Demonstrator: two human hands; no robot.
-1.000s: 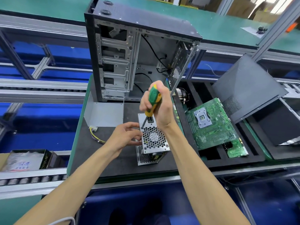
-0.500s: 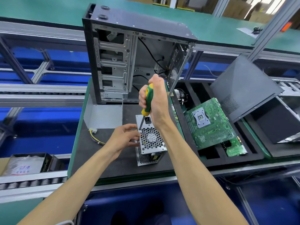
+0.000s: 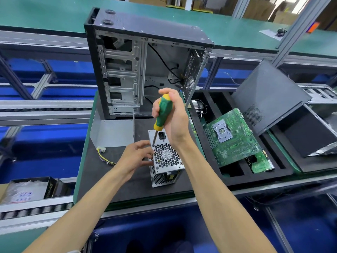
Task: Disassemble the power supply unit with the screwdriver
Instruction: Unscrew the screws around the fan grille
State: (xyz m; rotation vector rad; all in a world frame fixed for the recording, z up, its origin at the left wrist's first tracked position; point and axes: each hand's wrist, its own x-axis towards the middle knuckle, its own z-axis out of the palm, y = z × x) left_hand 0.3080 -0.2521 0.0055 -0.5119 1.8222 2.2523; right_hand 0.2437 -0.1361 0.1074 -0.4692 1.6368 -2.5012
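So the power supply unit (image 3: 166, 158) is standing on end on the black foam mat (image 3: 109, 172), fan grille facing up, right in front of the gutted PC case (image 3: 144, 64). Makes sense to stand it that way, since the grille face is where the screws sit and you can come straight down on them.

The screwdriver (image 3: 160, 115), green handle with yellow ends, is nearly vertical with the tip down at the grille's upper-left corner, just below the power socket (image 3: 162, 135). The right hand (image 3: 173, 117) is wrapped tight around the handle, thumb side up, so it can push down and twist at once. I'd guess it's working a corner screw there, though the screw itself is too small to make out.

The left hand (image 3: 137, 157) is pinching the left edge of the unit, fingers curled against the casing right next to the tip. Pretty clearly that's to stop the box tipping or spinning under the torque, since it's tall and narrow like that.

A yellow wire bundle (image 3: 104, 155) trails off the unit's left side across the mat. To the right, the motherboard (image 3: 235, 137) lies tilted in a black foam tray (image 3: 231, 172), and the case's side panel (image 3: 269, 95) leans up past it.
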